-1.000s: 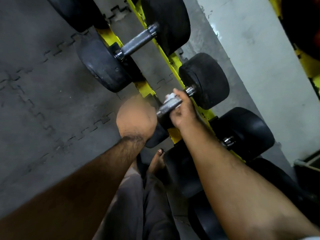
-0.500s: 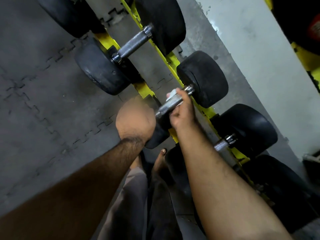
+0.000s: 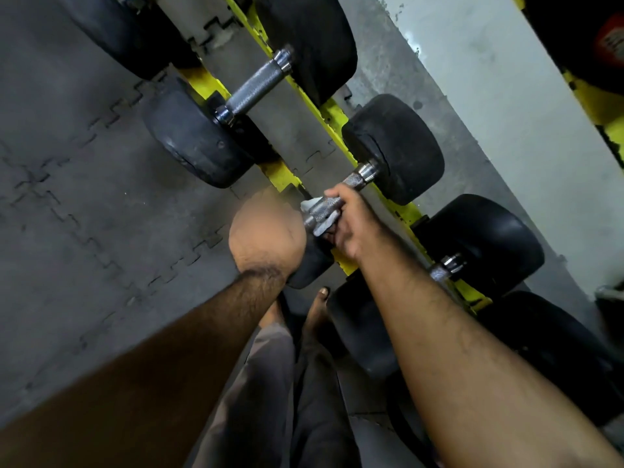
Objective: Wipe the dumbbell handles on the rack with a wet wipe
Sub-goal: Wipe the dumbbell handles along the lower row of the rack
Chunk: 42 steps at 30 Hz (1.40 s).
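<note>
Fingers [image 3: 341,201] of R hand [image 3: 353,228] grip wipe [image 3: 324,224] on handle [image 3: 337,197].

Grey interlocking floor mats [image 3: 77,204], pale wall [image 3: 526,130]

right hand [image 3: 351,224] grips wet wipe [image 3: 324,224] round dumbbell handle [image 3: 341,194] | left hand [image 3: 266,238] blurred, beside it

left hand [image 3: 266,233]: blurred, fingers and grip unreadable
wet wipe [image 3: 326,221]: mostly hidden inside right hand [image 3: 351,224]
nearest dumbbell handle [image 3: 440,272]: largely behind right forearm
top dumbbell [image 3: 135,32]: cut by frame edge
</note>
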Motion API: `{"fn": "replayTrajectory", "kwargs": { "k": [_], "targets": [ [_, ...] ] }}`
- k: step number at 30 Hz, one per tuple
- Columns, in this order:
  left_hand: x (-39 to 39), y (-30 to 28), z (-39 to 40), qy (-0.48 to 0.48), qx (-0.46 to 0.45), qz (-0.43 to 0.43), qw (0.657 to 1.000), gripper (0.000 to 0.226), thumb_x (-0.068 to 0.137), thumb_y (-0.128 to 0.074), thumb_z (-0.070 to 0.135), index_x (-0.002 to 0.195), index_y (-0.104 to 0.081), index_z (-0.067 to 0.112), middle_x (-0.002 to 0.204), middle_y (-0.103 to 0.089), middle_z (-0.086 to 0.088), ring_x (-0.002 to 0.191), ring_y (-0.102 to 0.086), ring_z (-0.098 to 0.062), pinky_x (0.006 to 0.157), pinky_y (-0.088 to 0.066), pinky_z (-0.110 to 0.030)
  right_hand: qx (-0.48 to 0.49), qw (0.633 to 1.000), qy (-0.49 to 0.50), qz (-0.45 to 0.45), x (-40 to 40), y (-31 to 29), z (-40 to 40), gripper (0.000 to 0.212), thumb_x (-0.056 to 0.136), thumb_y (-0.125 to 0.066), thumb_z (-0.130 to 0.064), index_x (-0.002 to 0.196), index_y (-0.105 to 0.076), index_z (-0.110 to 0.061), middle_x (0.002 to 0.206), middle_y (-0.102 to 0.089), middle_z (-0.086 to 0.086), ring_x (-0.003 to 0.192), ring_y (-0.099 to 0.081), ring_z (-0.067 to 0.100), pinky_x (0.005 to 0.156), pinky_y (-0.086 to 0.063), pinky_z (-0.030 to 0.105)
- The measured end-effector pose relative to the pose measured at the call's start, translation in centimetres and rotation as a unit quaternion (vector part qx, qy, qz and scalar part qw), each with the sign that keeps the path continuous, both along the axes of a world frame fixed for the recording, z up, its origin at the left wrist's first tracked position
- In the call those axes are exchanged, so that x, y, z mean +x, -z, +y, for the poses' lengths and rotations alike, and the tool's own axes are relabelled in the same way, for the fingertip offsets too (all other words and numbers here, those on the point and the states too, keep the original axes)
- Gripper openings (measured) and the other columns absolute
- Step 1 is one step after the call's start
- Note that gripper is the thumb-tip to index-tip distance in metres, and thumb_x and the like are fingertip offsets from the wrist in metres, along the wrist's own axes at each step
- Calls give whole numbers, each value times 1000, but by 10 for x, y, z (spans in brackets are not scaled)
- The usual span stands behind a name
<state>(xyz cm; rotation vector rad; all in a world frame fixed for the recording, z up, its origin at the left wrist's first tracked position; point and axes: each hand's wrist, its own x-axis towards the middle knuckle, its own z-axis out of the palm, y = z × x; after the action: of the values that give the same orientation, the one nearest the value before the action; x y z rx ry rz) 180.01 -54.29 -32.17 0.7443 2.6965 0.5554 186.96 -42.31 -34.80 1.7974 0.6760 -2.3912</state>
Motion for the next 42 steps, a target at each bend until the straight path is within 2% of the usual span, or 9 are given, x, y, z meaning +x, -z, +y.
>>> {"fn": "replayTrajectory", "kwargs": {
  "k": [4,10,14,21,26,31,34,38,42],
  "targets": [
    [1,1,0,-6,6,5,1000,42,87,-43,32,108,-66,5,100,-69,-9,94,-64,-29,80,-51,-36,29,993,106,35,-8,6,1,24,85,-40,-12,72,-60,-5,65,-58,10,57,-56,21,56,-46,23],
    [2,-1,0,-7,14,12,1000,38,85,-44,32,100,-65,4,95,-69,-10,89,-64,-31,75,-51,-37,-10,999,-31,0,-5,2,11,27,88,-40,-9,83,-65,-2,62,-63,8,56,-60,20,55,-51,23],
    [1,0,0,-9,14,9,1000,40,86,-43,32,103,-65,4,97,-69,-10,90,-64,-30,76,-51,-37,40,978,206,0,-7,11,16,20,89,-45,-4,80,-63,-4,69,-62,6,67,-57,18,62,-43,26],
    [2,0,0,-12,10,10,1000,48,85,-39,36,110,-67,6,102,-70,-7,95,-65,-28,79,-51,-36,44,944,327,25,-9,16,19,9,91,-56,-8,87,-64,-9,90,-63,6,80,-61,17,82,-47,26],
    [2,2,0,-16,3,9,1000,50,85,-37,39,112,-66,8,103,-70,-6,96,-65,-28,79,-51,-37,38,964,258,51,-8,14,18,18,96,-58,-14,78,-59,-9,74,-58,7,69,-57,17,76,-48,27],
    [1,7,-2,-19,-24,1,1000,49,85,-33,43,105,-65,12,96,-67,-3,92,-62,-27,74,-48,-38,72,952,295,27,-19,22,18,17,88,-69,-23,78,-60,-13,75,-57,4,67,-56,16,67,-47,27],
    [1,4,-1,-17,-27,0,999,47,85,-34,42,102,-64,11,94,-66,-4,90,-62,-28,73,-47,-39,97,981,165,-38,-12,27,-12,26,77,-76,-37,79,-66,-13,73,-65,4,66,-63,18,63,-50,27],
    [-2,2,1,-12,-26,3,1000,38,83,-38,41,88,-59,9,85,-63,-9,83,-61,-33,68,-46,-41,24,997,26,-68,-7,16,-27,40,68,-73,-41,95,-74,-11,94,-75,12,77,-71,27,67,-56,34],
    [-3,-3,2,18,-46,-17,999,41,85,-34,42,88,-57,9,87,-62,-10,85,-60,-32,71,-47,-41,37,994,-29,-99,0,-7,-26,16,70,-58,-30,67,-62,-14,65,-65,3,54,-60,20,54,-45,25]
  ]
}}
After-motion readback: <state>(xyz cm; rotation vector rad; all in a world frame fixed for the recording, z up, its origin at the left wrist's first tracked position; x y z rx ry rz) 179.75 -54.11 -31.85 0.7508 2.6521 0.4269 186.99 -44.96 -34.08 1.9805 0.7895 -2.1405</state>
